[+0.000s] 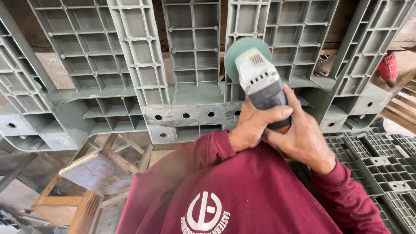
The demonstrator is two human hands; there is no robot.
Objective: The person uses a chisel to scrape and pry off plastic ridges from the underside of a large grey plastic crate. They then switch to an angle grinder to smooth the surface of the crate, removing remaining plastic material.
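Note:
An angle grinder (260, 82) with a grey-white head, dark body and round greenish disc points up at the centre. My left hand (253, 125) wraps the lower body from the left. My right hand (303, 134) grips it from the right, fingers over the dark housing. The disc lies against the grey plastic pallet (190, 112) standing on edge before me, near a row of round holes. My dark red sleeves and shirt front fill the bottom of the view.
A wooden stool (95, 173) stands at lower left under the pallet. More grey ribbed pallets (385, 164) lie at the right. A red power tool (388, 67) rests at far right beside wooden slats.

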